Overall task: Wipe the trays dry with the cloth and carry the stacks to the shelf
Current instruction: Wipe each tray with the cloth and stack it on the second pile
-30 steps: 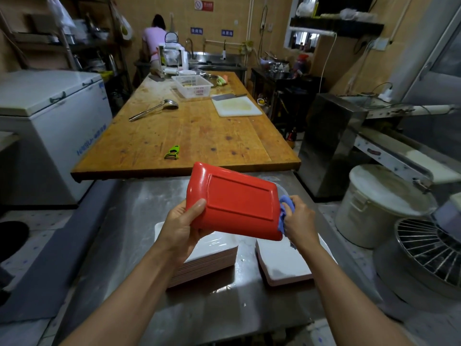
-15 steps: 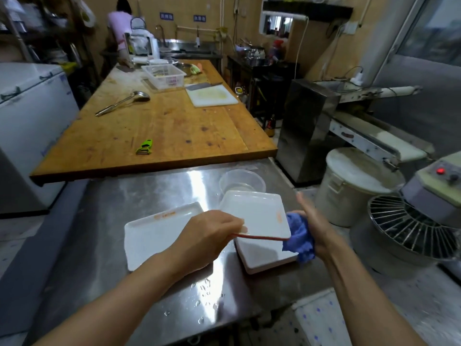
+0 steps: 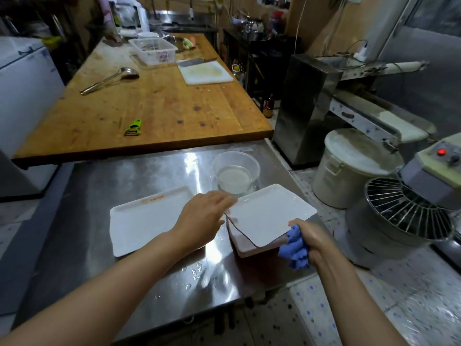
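Left hand reaches over the steel table, fingers fairly straight, touching the left edge of the top tray, white side up, tilted on the right stack. Right hand grips a bunched blue cloth at the tray's near right corner. Another white tray stack sits left, just beside. Clear bowl stands behind the trays. Water drops near the table's front edge.

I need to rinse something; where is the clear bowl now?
The clear bowl stands on the steel table, far right, just behind the right tray stack.
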{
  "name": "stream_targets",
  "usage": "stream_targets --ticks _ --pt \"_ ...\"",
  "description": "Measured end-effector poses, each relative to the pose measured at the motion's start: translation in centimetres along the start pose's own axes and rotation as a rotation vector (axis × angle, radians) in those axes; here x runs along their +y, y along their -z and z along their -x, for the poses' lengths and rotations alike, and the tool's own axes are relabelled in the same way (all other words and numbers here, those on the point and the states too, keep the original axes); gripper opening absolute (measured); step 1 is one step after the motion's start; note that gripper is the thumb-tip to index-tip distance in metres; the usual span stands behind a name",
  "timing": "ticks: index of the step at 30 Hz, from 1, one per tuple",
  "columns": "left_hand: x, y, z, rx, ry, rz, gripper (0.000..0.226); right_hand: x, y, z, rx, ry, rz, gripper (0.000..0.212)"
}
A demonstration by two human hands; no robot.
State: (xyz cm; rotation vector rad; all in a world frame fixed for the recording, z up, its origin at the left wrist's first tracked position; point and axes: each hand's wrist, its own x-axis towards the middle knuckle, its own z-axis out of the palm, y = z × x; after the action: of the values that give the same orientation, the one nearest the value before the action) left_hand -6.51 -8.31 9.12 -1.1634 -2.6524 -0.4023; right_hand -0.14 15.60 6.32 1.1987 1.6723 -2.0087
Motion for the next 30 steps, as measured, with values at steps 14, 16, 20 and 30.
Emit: stream_targets --ticks 14,16,20,30 --pt "-4.9 -0.7 5.2 -0.154 0.446 -0.091 0.053 3.2 -3.0 -4.2 0.108 -0.121 -0.058 0.034" --pt "-5.2 -0.9 5.8 -0.167 0.453 -0.106 0.053 3.3 -3.0 -4.7 0.148 -0.104 -0.053 0.034" --pt "-5.6 -1.0 6.7 -0.179 0.486 -0.108 0.050 3.7 -2.8 -5.6 0.213 -0.083 0.031 0.029" --pt "-5.7 -0.8 7.7 -0.161 0.524 -0.073 0.046 3.7 -2.2 -4.8 0.179 -0.020 0.301 0.024"
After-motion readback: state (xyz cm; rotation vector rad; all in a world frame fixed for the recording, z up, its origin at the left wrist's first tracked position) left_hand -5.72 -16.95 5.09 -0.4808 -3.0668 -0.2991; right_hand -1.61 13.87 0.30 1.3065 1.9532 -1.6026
